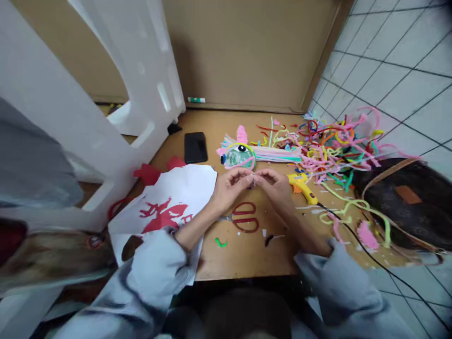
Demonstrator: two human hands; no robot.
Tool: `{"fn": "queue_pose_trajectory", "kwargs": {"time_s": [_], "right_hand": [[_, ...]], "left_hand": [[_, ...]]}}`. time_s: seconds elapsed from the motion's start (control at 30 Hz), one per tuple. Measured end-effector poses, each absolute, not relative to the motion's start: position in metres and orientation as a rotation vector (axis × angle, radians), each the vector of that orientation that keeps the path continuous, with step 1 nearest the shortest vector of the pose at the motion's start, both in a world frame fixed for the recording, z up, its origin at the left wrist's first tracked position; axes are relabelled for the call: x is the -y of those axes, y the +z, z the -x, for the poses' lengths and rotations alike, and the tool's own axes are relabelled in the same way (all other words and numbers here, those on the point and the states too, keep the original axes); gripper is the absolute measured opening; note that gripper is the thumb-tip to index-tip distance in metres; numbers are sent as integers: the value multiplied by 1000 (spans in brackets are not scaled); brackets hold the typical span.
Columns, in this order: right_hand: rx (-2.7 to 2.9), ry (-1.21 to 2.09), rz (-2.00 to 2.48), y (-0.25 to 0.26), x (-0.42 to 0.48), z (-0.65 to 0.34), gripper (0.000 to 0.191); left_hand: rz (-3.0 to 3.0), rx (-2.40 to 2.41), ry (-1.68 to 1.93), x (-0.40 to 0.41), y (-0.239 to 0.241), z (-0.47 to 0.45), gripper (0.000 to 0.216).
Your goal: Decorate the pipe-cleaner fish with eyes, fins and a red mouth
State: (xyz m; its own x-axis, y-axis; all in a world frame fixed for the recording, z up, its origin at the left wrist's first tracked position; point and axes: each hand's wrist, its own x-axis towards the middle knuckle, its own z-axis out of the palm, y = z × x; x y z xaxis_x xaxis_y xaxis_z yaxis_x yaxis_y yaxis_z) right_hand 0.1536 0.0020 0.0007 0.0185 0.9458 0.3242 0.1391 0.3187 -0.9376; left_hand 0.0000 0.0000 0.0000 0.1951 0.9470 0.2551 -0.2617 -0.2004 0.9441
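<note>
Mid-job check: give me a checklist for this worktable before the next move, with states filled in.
1. Left hand and right hand together: ok.
2. Item between them identifiable: cannot tell, too small.
3. Green-and-white rounded fish figure with pink trim on the table: ok.
4. Yellow plastic glue gun, nozzle clear of right hand: cannot tell, nozzle hidden.
5. Red-handled metal scissors set down: ok.
6. Black rectangular phone apart from hands: ok.

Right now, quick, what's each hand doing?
Left hand: closed in a fingertip pinch; anything held is too small to tell.
Right hand: closed the same way, its fingertips meeting the left's; can't tell what it holds.
</note>
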Motion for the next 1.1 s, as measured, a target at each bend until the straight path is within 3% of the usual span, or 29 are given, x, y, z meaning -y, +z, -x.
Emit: {"fn": "queue_pose_trajectory", "kwargs": {"time_s": [0.37, 0.67, 1.1], "right_hand": [[1565, 753, 1083, 4, -6, -164, 15], [1419, 956, 1049, 0, -8, -165, 30], [1352, 1173, 979, 0, -7, -162, 36]], "left_hand": [[-1287, -798, 1260, -2, 4, 2, 42], [-1173, -769, 1188, -4, 1, 2, 39], [-1257, -782, 1203, -4, -2, 1, 36]]}}
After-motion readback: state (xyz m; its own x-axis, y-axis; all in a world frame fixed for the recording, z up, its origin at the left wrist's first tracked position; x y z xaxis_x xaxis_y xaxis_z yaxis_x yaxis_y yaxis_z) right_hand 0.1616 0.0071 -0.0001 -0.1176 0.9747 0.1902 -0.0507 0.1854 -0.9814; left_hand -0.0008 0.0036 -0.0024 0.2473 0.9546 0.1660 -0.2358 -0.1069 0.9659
